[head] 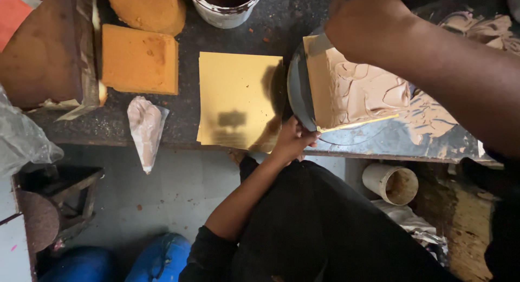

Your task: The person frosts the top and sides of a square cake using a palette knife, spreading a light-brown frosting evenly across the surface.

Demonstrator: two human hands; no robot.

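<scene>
Dark and crumb-strewn, the desk (179, 119) carries a baker's work seen from above. At its near edge, the person's left hand (292, 141) pinches the rim of a round turntable (297, 92), fingers curled tight against it. On the turntable sits a square cake (360, 92) on a gold board, its top coated with rough swirls of light brown cream. The right hand (368, 25) hovers over the cake's far corner, closed into a fist; whether it grips a tool cannot be told from this angle. Just left of the turntable lies 1 bare gold cake board (238, 100), shiny enough to mirror shadows. Further left rest 2 plain sponge slabs, 1 square (140, 59) and 1 rounded (147, 9), with a twisted piping bag (145, 129) hanging over the desk's edge. A white bucket (225, 8) of dark mixture stands at the back. Smears of cream streak the desk to the right.
</scene>
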